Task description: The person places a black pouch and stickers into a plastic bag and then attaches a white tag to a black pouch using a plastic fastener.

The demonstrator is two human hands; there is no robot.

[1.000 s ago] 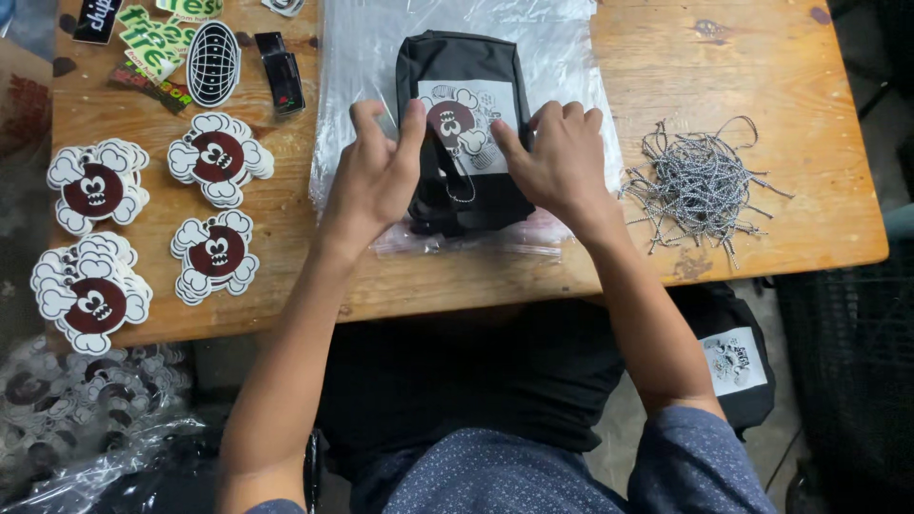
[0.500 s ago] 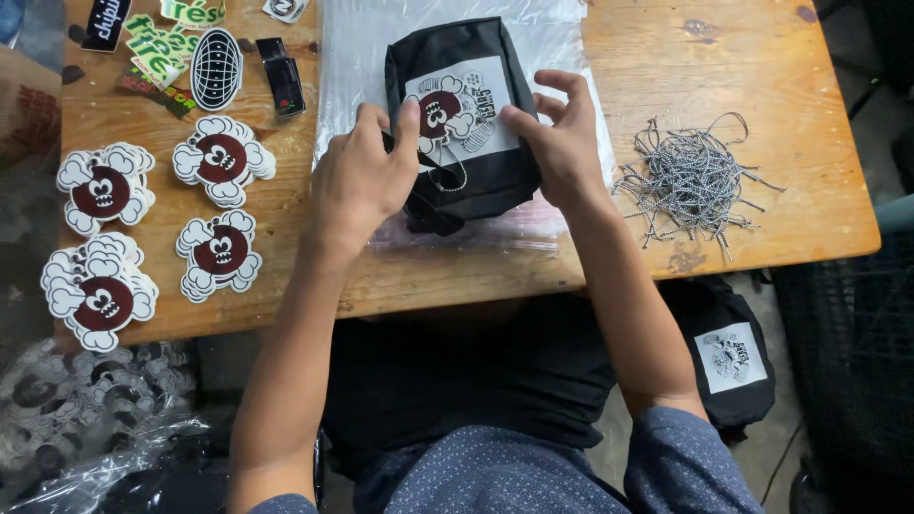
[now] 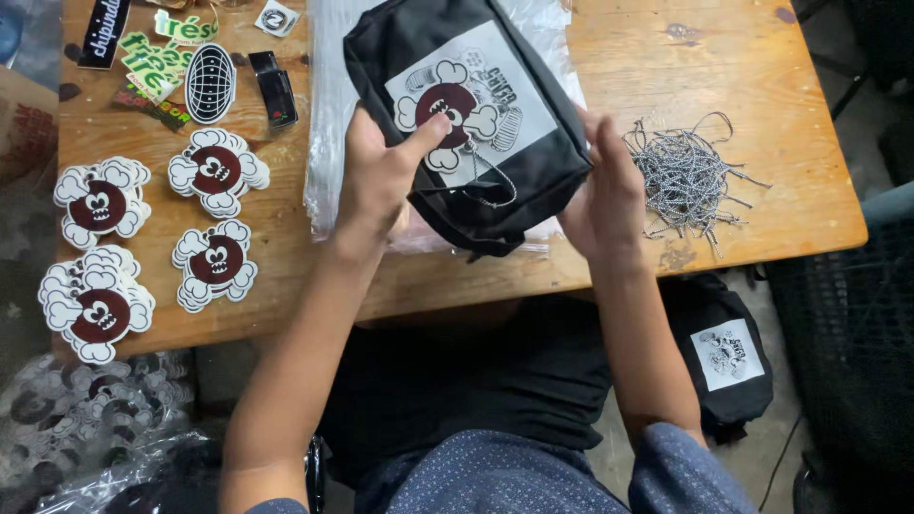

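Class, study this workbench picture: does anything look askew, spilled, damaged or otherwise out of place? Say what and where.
Nothing looks spilled or damaged. The black fabric pouch with a white printed panel sits tilted, held between the left hand and right hand above clear plastic sheeting. A similar black pouch lies on the floor under the wooden table.

Black pouch (image 3: 476,124) between both hands (tilted)

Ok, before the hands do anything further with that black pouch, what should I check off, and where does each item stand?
1. Left hand gripping black pouch: ok, thumb on its printed patch.
2. Right hand supporting pouch's right end: ok.
3. Pouch lifted and tilted above the plastic sheet: ok.
4. Zipper closed: cannot tell.
5. Cord pile apart from pouch: ok.
6. Sticker stacks apart from both hands: ok.
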